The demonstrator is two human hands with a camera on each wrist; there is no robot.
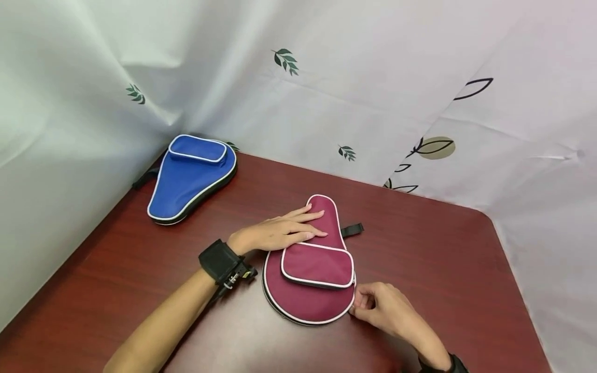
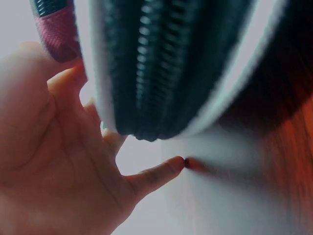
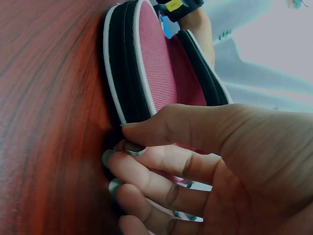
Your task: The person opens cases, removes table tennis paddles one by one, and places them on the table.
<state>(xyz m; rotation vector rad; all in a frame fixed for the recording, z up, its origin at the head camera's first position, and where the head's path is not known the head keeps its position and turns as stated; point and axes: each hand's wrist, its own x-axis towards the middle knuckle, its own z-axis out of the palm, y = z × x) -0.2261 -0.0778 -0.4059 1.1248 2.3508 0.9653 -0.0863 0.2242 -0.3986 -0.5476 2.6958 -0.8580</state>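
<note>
A maroon, paddle-shaped zip case [image 1: 308, 300] with white piping and a raised front pocket [image 1: 318, 265] lies on the table, its narrow end pointing away. My left hand [image 1: 280, 233] rests on its narrow part with fingers stretched out. In the left wrist view, the black zipper [image 2: 156, 63] along the side of the case passes close by the palm. At the right edge of the rounded end, my right hand [image 1: 384, 305] pinches a small metal zipper pull [image 3: 133, 148] between thumb and index finger; fingers partly hide it.
A blue case [image 1: 186, 181] of the same shape lies at the back left, near the curtain. A black strap [image 1: 352, 230] sticks out from the maroon case's right side. White leaf-patterned curtain [image 1: 317, 103] borders the reddish-brown table [image 1: 429, 248].
</note>
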